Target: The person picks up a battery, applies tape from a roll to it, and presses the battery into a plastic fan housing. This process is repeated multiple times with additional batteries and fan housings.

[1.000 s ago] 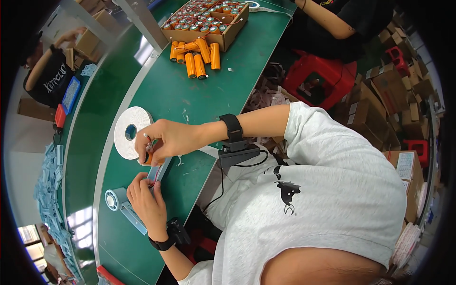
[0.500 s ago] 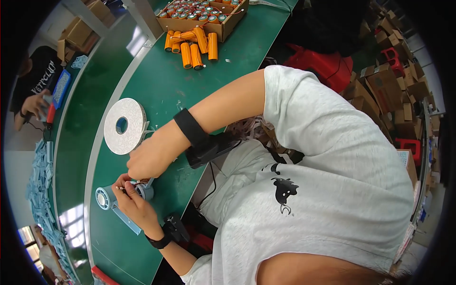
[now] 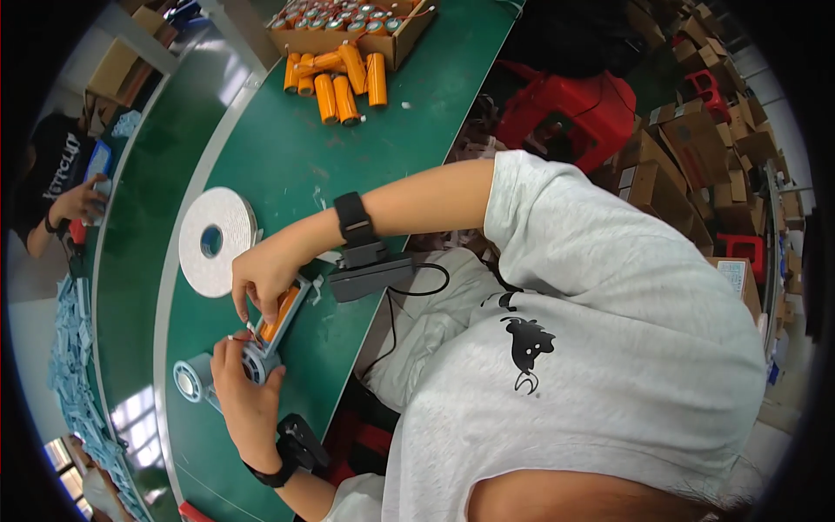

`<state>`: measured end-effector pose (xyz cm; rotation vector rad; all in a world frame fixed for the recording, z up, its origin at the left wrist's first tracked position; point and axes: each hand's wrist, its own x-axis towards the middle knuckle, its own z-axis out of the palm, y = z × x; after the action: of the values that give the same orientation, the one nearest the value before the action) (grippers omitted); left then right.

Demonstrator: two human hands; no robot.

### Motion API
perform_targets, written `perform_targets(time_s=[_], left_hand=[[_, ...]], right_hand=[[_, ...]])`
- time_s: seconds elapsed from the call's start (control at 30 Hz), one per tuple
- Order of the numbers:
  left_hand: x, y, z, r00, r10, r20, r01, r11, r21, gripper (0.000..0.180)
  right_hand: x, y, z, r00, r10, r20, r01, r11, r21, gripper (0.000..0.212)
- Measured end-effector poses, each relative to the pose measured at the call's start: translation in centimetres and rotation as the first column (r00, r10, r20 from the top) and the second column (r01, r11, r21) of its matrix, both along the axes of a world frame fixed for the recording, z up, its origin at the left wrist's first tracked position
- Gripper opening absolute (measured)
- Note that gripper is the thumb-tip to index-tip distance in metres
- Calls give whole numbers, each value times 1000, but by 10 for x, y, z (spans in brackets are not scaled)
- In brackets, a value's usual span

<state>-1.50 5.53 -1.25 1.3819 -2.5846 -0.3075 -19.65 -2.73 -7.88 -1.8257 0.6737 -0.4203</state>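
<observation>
My left hand [image 3: 246, 396] is closed around the round end of a light blue handheld fan housing [image 3: 298, 300], its fingertips by thin wires with a white connector [image 3: 250, 327]. An orange cylindrical battery [image 3: 281, 315] lies in the open handle of that housing. Over it, my right hand [image 3: 268, 271] has bent fingers gripping or pressing the battery; the exact contact is partly hidden. A second light blue round fan part [image 3: 187, 380] lies on the green table just left of my left hand, partly covered by it.
A large roll of white tape [image 3: 193, 248] lies beside my right hand. Farther back are loose orange batteries [image 3: 326, 97] and a cardboard box [image 3: 396, 43] full of them. Light blue parts [image 3: 74, 357] line the far left, where another person's hand [image 3: 80, 202] works. Red stools [image 3: 574, 109] stand right.
My right hand has shifted from the wires beside my left hand onto the battery, uncovering the housing's handle. My left fingers have opened out around the round end.
</observation>
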Motion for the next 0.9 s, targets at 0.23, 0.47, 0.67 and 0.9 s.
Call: perform_targets(time_s=[0.23,0.47,0.67,0.9], left_hand=[[36,-71,56,981,18,-195,-21,1000,-15,47],[115,-325,-14,918,361,164,-377,923,78,58],[16,-290,-20,859,296,417,-105,901,-422,90],[-25,-128,-23,877,-407,255,386,914,129,81]], right_hand=[[-115,-20,26,657,-546,520,549,819,167,22],[-181,21,47,214,-977,-15,746,173,-643,19],[-180,-10,16,372,-907,-197,225,294,-929,10],[-189,-39,43,742,-503,-443,-301,341,-891,10]])
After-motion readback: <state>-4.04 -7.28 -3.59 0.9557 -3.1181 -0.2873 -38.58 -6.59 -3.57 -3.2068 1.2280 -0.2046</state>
